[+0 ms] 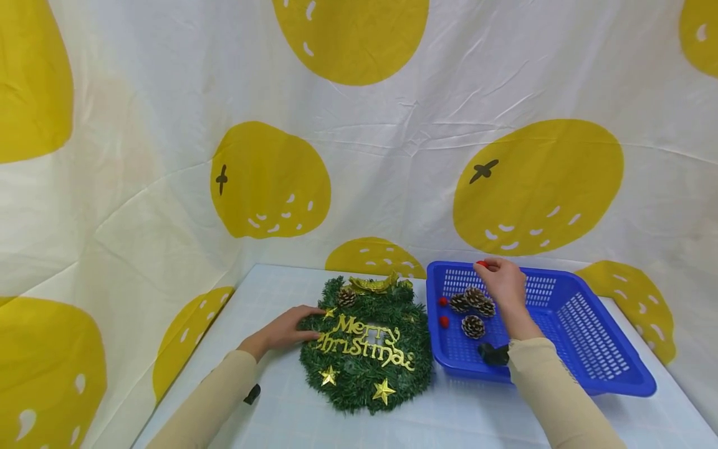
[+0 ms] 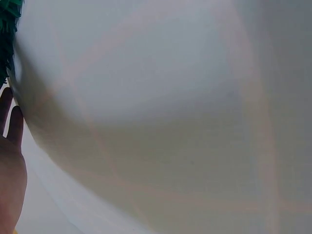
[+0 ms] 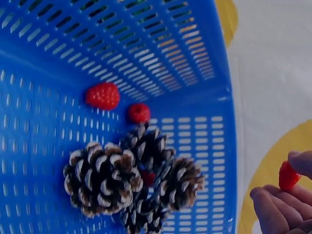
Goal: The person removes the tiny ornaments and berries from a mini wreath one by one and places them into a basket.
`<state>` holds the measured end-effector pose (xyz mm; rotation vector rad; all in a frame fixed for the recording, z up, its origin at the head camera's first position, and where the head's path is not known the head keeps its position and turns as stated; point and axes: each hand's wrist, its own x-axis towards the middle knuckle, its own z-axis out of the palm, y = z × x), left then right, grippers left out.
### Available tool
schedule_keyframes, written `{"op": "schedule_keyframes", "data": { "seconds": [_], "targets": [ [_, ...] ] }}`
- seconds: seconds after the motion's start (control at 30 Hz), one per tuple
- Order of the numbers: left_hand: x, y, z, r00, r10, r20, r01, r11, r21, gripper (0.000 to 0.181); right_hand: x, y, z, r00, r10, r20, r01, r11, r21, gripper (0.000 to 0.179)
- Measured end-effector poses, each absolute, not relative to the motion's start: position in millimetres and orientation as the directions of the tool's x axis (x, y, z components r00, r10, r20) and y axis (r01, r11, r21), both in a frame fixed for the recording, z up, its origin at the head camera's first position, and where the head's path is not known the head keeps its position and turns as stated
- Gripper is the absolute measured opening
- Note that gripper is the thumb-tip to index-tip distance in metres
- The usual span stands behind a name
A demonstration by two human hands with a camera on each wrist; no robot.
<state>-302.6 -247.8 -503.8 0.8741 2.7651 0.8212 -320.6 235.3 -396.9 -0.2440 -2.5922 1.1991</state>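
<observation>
In the head view my left hand point(image 1: 285, 327) rests its extended fingers on the left edge of a green Christmas wreath point(image 1: 352, 396). Gold "Merry Christmas" lettering point(image 1: 359, 340), gold stars point(image 1: 384, 391), a gold bow point(image 1: 373, 285) and a pinecone point(image 1: 346, 296) decorate the wreath. Over the far side of a blue plastic basket point(image 1: 617, 393), my right hand point(image 1: 503, 287) pinches a red raspberry point(image 3: 289, 176) between thumb and fingers. Inside the basket lie several frosted pinecones point(image 3: 102, 179) and two more raspberries point(image 3: 103, 95), with another bit of red showing between the cones.
The basket stands right beside the wreath on a pale table point(image 1: 280, 411). A white cloth point(image 1: 392, 187) printed with yellow fruit hangs behind and at the left. Small black objects show near the left sleeve point(image 1: 207, 399) and at the right wrist.
</observation>
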Motion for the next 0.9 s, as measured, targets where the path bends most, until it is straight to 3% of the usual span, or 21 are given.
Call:
{"op": "schedule_keyframes", "data": {
  "seconds": [0.47, 0.9],
  "targets": [
    [-306.1, -249.0, -507.6, -0.821, 0.569, 0.044, 0.504, 0.688, 0.522, 0.06, -329.0, 248.4, -411.7, -0.95, 0.246, 0.192, 0.043, 0.713, -0.7, 0.048],
    [-303.4, -247.6, -506.8, -0.829, 0.557, 0.039, 0.493, 0.697, 0.521, 0.061, -334.1, 251.3, -424.6, -0.965, 0.236, 0.113, 0.096, 0.721, -0.686, 0.048]
  ]
}}
